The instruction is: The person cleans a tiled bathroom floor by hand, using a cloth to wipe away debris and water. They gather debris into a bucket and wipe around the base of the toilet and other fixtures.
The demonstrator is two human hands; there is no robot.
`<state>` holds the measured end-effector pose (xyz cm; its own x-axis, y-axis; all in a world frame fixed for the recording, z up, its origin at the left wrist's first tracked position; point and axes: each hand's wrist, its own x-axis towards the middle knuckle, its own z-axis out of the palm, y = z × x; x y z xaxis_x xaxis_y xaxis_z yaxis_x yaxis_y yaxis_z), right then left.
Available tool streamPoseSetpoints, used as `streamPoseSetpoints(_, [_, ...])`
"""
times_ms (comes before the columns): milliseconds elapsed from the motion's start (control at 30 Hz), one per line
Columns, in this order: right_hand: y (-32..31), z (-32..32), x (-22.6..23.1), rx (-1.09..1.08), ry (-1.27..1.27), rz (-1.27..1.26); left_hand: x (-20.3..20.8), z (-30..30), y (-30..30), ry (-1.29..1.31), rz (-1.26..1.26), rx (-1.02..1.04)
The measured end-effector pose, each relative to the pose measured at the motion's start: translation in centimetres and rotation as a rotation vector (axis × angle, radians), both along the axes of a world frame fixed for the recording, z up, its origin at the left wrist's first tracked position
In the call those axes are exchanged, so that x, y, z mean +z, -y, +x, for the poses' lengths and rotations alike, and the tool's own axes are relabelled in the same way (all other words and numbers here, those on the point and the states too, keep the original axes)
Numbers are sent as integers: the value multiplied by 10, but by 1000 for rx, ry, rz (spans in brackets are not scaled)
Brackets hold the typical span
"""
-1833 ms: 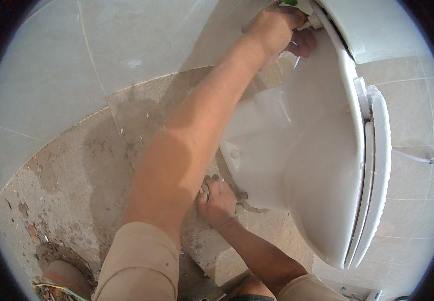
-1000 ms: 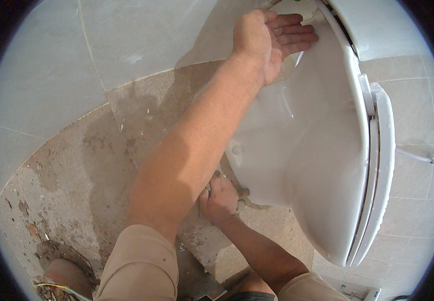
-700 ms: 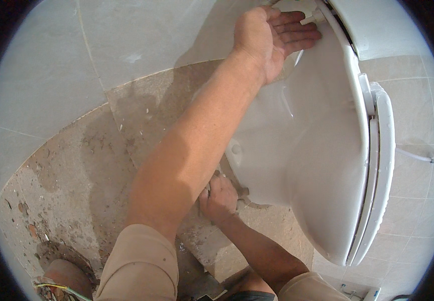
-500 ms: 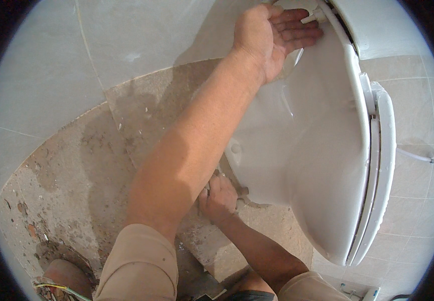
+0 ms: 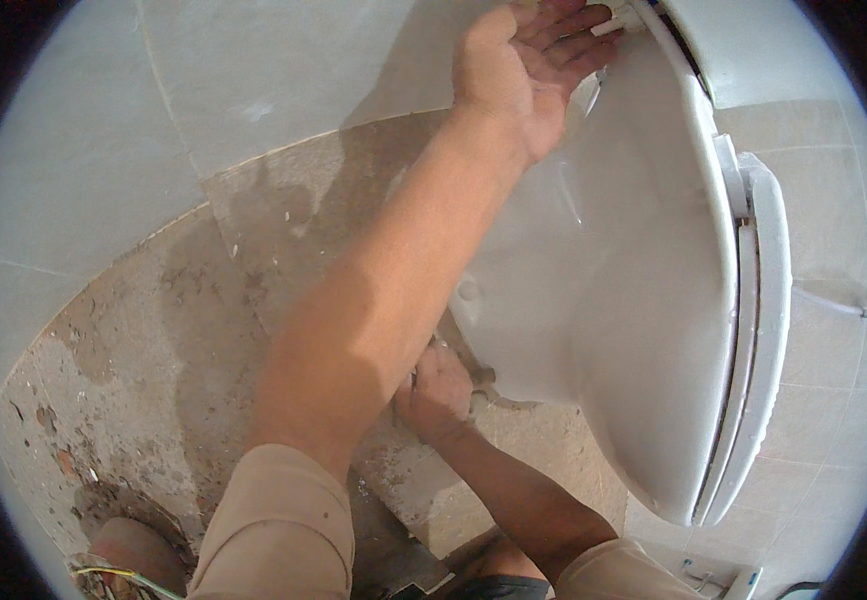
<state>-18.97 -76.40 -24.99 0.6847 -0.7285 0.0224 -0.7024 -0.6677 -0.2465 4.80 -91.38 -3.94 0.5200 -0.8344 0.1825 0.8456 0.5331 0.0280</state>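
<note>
A white toilet takes up the right half, its base low on the floor and its closed seat and lid along the right side. My left hand reaches far forward beside the upper rear of the toilet, palm up, fingers apart. Its fingertips are close to a white plastic fitting; whether they touch it I cannot tell. Down by the front corner of the base, my right hand is closed on the floor, partly behind my left forearm. What it grips is mostly hidden. A short brownish stub shows between this hand and the base.
Bare, gritty floor with loose debris lies to the left, bordered by grey wall tiles. A terracotta-coloured pipe end and thin yellow-green wires are at the lower left. A thin white hose shows at the right.
My left hand has shifted slightly up and left, its fingers drawing back a little from the fitting. The right hand stays closed in the same place. The view has tilted slightly.
</note>
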Motion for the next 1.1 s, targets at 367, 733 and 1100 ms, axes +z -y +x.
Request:
streamPoseSetpoints(367, [-1,3,8,-39,-14,24,-55,-7,-19,-183,-240,-152])
streamPoseSetpoints(733, [1,-1,-1,-11,35,-4,-64,-11,-25,-52,34,-105])
streamPoseSetpoints(1100, [2,-2,3,-29,33,-28,-58,-34,-58,1026,678,-42])
